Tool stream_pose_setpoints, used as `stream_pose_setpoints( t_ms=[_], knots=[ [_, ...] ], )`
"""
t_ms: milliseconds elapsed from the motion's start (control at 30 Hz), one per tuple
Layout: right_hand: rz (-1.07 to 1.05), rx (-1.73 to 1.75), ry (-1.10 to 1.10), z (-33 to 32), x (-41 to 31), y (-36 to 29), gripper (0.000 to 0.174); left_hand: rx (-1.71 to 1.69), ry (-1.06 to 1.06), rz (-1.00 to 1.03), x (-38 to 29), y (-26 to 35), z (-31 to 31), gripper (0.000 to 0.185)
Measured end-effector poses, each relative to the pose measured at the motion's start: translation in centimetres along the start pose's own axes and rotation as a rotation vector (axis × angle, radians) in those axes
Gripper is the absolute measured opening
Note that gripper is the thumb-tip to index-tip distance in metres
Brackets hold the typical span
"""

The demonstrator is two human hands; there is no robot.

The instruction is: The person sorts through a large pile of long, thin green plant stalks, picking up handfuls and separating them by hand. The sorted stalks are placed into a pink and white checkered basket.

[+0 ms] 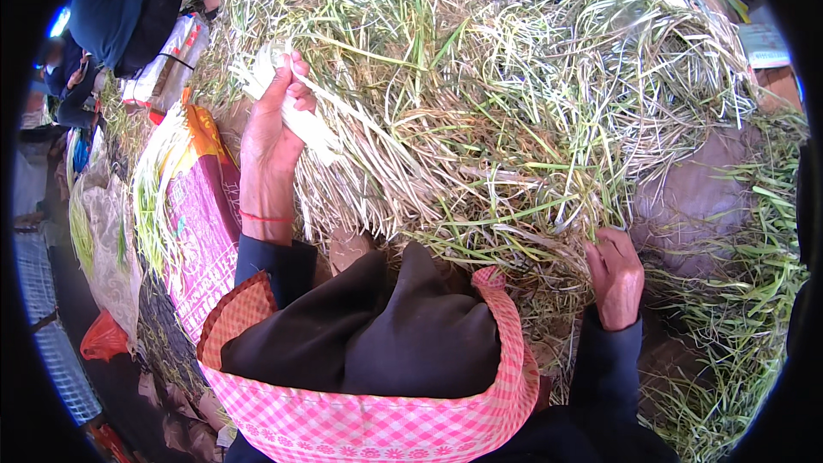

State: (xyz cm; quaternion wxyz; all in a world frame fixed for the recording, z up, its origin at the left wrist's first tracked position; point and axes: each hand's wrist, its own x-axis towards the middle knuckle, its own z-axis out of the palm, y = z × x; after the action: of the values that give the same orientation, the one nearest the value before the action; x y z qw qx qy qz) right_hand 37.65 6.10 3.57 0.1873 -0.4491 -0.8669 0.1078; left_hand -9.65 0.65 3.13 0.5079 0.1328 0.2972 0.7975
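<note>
My left hand point(273, 119) grips a small bunch of pale, whitish plant stalks point(312, 134) at the left side of a large heap. The bunch's cut ends point down and right, and one long stalk trails over the heap. That heap of loose green and straw-coloured stalks point(501, 96) spreads in front of my knees. Lower right, my right hand point(616, 273) has its fingers curled at the heap's near edge, by some green blades. Whether it pinches any of them is hidden. A pink checked apron point(366, 424) lies across my lap, below my dark trousers point(418, 334).
Pale green stalks point(151, 190) lie along a pink and yellow printed sack point(199, 225) at my left. Beyond are a strapped white bundle point(172, 64) and a seated person point(109, 13). Green leaves point(726, 334) cover the right, beside a greyish-purple sheet point(694, 202). A red plastic bag point(105, 336) lies lower left.
</note>
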Motion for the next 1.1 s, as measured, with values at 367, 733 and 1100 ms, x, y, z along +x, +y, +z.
stream_pose_setpoints(
  t_ms=[367,733,1100],
  knots=[
    [0.057,1.255,-0.649,12.7,9.9,-10.7,0.046,-0.108,0.043,-0.107,-2.7,-1.8,3.7,0.023],
    [0.182,1.316,-0.968,6.6,5.7,-9.1,0.026,0.268,0.058,-0.003,-0.8,-2.1,0.8,0.029],
    [0.083,1.148,-0.384,6.9,7.8,-16.5,0.019,0.375,0.017,-0.181,-7.1,-3.8,2.9,0.055]
  ],
)
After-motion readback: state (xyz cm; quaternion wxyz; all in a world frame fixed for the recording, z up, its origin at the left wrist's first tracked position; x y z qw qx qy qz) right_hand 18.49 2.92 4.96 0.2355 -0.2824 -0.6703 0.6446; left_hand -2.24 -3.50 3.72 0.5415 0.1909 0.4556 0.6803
